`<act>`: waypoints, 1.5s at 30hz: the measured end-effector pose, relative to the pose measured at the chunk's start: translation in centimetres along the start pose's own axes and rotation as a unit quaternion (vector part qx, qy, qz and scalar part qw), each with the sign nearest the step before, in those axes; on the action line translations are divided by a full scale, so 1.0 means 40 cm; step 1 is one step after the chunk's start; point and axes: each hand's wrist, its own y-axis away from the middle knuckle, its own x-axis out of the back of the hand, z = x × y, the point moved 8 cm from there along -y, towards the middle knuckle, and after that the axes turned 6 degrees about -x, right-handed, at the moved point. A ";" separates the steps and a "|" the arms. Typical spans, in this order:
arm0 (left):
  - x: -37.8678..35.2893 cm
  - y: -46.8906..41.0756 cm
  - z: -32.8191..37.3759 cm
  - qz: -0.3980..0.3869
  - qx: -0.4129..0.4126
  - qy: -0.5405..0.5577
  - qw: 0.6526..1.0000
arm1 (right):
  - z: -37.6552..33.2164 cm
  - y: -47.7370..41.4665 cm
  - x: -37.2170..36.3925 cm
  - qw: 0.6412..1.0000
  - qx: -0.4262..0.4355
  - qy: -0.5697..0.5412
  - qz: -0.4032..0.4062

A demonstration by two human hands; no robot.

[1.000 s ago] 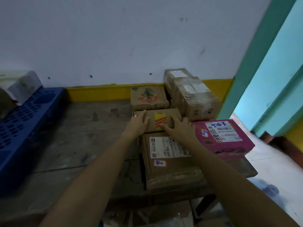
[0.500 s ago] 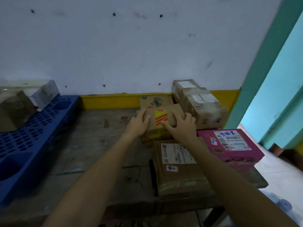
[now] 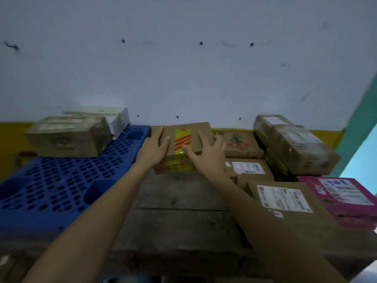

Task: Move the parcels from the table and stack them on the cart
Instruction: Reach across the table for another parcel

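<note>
Over the far surface [image 3: 179,201], between a blue pallet [image 3: 61,180] and other parcels [image 3: 285,199], the left grip [image 3: 152,149] and right grip [image 3: 208,154] clasp the taped parcel [image 3: 195,129] by its 2 sides, tilted.

Two parcels on the one blue cart [image 3: 61,190] at nine o'clock: brown box [image 3: 67,139], white box [image 3: 120,123]. One striped parcel [image 3: 189,135] at twelve, under two hands, left hand [image 3: 153,150] and right hand [image 3: 206,158]. Six at three o'clock: printed box [image 3: 238,144], small labelled box [image 3: 248,168], big labelled box [image 3: 285,201], pink box [image 3: 342,199], rear wrapped box [image 3: 267,123], front wrapped box [image 3: 302,148].
</note>
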 end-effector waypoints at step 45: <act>0.651 -0.029 -1.121 -0.024 0.100 0.035 0.994 | -0.874 0.178 -0.917 0.988 -0.061 -0.042 -0.133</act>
